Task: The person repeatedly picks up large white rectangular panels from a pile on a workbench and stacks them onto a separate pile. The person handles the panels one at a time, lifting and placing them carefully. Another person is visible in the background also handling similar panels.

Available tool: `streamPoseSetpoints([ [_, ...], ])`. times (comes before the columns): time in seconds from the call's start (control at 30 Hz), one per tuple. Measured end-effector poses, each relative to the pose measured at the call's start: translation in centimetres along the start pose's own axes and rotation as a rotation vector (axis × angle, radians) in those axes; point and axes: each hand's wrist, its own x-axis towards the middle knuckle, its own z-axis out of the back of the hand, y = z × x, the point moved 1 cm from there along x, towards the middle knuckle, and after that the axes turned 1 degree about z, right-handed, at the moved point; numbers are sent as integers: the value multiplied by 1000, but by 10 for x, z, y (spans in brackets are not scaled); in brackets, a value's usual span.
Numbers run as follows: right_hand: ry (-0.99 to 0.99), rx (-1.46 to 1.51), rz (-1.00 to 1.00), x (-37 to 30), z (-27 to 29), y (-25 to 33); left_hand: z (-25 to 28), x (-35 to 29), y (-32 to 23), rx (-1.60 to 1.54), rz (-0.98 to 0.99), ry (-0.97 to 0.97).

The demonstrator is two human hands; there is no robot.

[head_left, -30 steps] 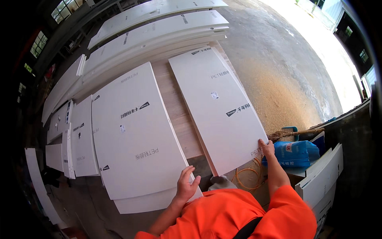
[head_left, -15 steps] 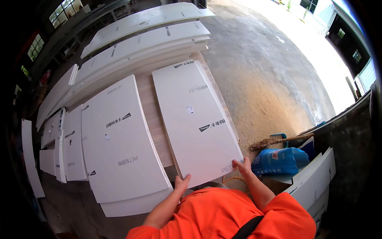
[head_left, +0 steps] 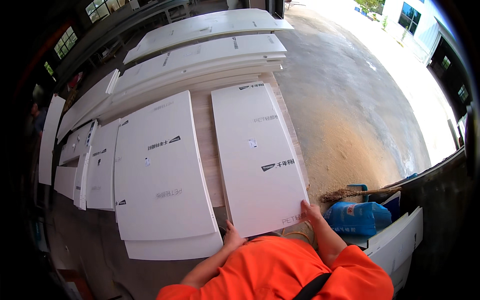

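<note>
A long white panel (head_left: pixel 257 155) with dark print and a small label lies lengthwise in front of me, its near end close to my body. My left hand (head_left: pixel 233 237) is closed on its near left corner, thumb upward. At the near right corner, my right hand (head_left: pixel 312 212) grips the edge with the thumb on top. The fingers beneath the panel are hidden. A second board edge shows along its right side. Under its far part is a wood-toned board surface (head_left: pixel 215 170), and to its left lies a stack of wider white panels (head_left: pixel 160 175).
More long white panels (head_left: pixel 200 52) lie across the far side. Smaller panels (head_left: pixel 102 170) and a narrow upright panel (head_left: pixel 51 140) are at left, near a partly visible person (head_left: pixel 36 117). To my right are a broom (head_left: pixel 345 193), a blue bag (head_left: pixel 357 218), leaning boards (head_left: pixel 397 245) and sawdust (head_left: pixel 345 155).
The view has swung left, shifting the scene rightward. Both hands keep their hold on the panel. The narrow panel at far left has moved farther away, and a person now shows beside it.
</note>
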Motion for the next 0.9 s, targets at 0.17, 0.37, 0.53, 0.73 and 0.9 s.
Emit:
streamPoseSetpoints([
  [0.17, 52, 23, -50, 9, 1, -8, 6, 6, -1, 47, 88, 72],
  [0.37, 70, -82, -2, -2, -1, 6, -4, 12, 8, 11, 110, 10],
  [0.53, 129, -82, 46, -4, -1, 12, -2, 12, 6, -48, 142, -4],
  [0.73, 2, -155, 45, -6, -5, 16, -2, 13, 4, -123, 146, -26],
  [0.9, 22, -104, 14, -23, 5, 16, -14, 13, 10, -79, 125, 38],
])
